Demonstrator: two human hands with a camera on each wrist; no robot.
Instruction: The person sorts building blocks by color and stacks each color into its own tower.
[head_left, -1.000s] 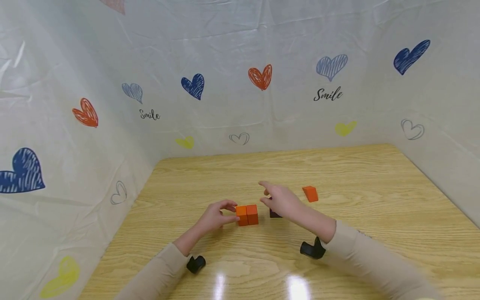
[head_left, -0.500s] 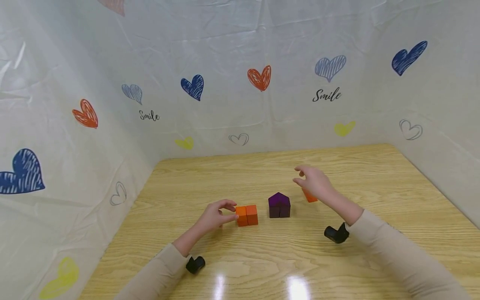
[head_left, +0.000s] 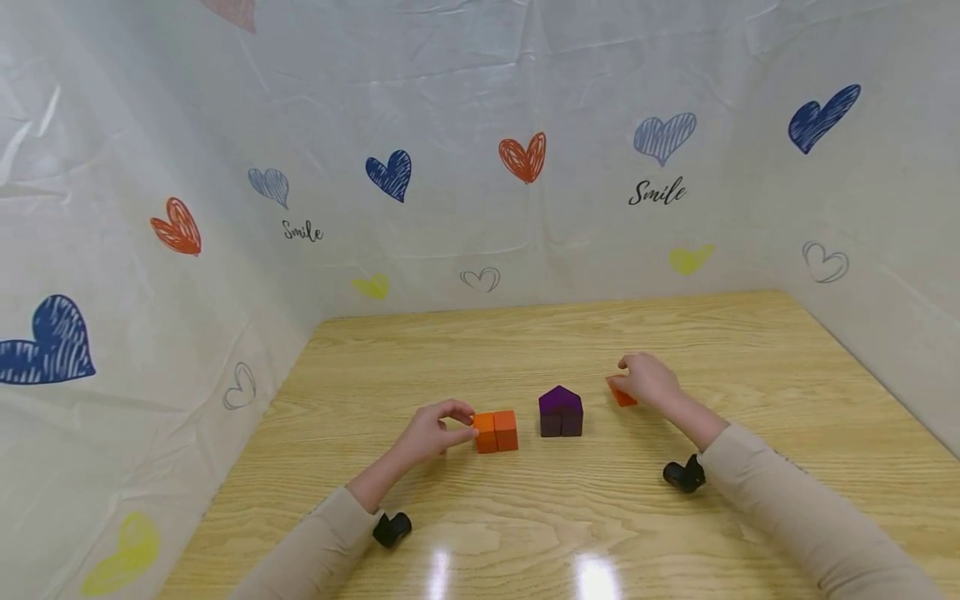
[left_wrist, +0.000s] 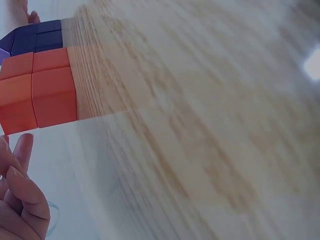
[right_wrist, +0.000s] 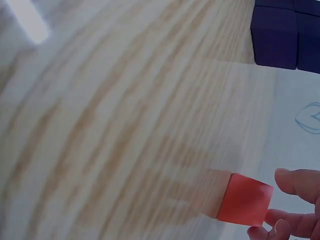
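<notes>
Two orange cubes stand side by side on the wooden table. My left hand is at their left side, with thumb and index fingertips right at the nearer cube. In the left wrist view, its bent fingers show close to the cubes. To the right, a purple prism tops two dark purple cubes. Farther right, my right hand reaches over a wedge-shaped orange block, partly covering it. In the right wrist view, spread fingers lie around this block, the upper fingertip slightly apart from it.
The wooden table ends at a pale curtain printed with hearts, behind and at both sides. A black wrist camera hangs below the left sleeve, and another camera below the right sleeve.
My right hand has moved right from over the purple blocks, uncovering them, then down to the orange wedge-shaped block. My left hand has stayed at the orange cubes.
</notes>
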